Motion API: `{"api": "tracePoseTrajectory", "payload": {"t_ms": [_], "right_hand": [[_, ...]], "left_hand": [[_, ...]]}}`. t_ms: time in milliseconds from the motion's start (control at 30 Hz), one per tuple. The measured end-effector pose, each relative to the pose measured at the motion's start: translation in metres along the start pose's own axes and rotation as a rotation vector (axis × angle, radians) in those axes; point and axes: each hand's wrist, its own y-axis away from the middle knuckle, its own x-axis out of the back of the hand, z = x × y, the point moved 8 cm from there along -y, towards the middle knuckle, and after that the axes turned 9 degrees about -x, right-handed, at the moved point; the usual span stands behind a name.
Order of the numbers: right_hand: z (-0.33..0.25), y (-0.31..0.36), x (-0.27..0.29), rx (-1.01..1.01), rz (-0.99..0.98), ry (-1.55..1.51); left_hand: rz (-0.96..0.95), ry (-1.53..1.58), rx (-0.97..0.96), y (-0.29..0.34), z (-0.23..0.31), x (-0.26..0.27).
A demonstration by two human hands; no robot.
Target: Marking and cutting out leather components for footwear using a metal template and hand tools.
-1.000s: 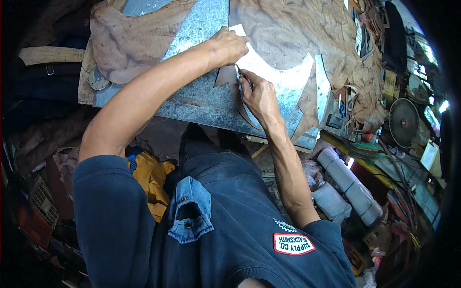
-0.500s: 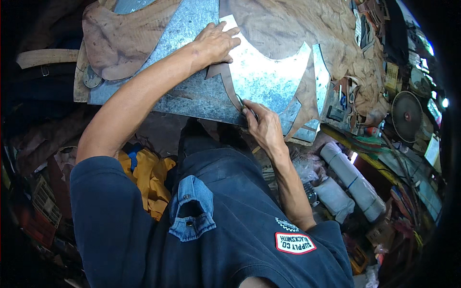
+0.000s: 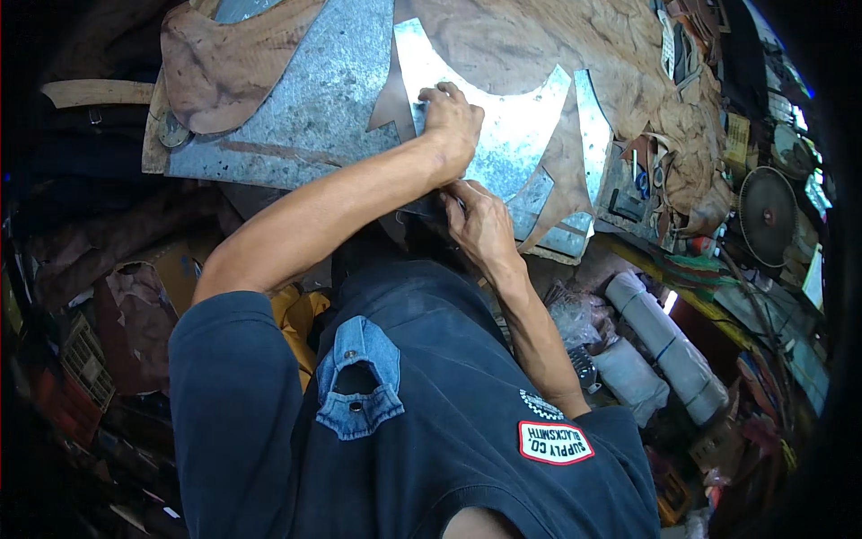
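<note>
My left hand (image 3: 452, 121) rests on the shiny metal sheet (image 3: 512, 130) of the worktop, fingers apart and bent, fingertips down on the metal. Just below it, at the front edge, my right hand (image 3: 482, 225) has its fingers closed in a pinch around a thin tool whose tip is hidden behind my left wrist. Beside my left hand a narrow brown leather strip (image 3: 388, 101) with a notched end lies on the metal. Another pointed leather strip (image 3: 558, 175) lies to the right of both hands. A broad rounded leather piece (image 3: 229, 67) covers the left part of the worktop.
A large wrinkled leather hide (image 3: 575, 40) spreads over the far side. Scissors with blue handles (image 3: 641, 184) lie at the right, near a round fan (image 3: 764, 216). Plastic-wrapped rolls (image 3: 666, 346) stand below right. Yellow cloth (image 3: 296, 314) lies beside my left arm.
My left hand has moved right and toward me, from the top of the leather strip to just above my right hand. My left wrist now hides the thin tool's tip.
</note>
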Motion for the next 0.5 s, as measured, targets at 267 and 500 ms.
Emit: {"api": "tracePoseTrajectory", "payload": {"t_ms": [267, 500], "right_hand": [[0.017, 0.013, 0.008, 0.076, -0.041, 0.047], [0.029, 0.017, 0.014, 0.118, -0.087, 0.07]], "left_hand": [[-0.031, 0.093, 0.058, -0.005, 0.0, -0.011], [-0.073, 0.115, 0.083, 0.004, 0.001, -0.006]]}}
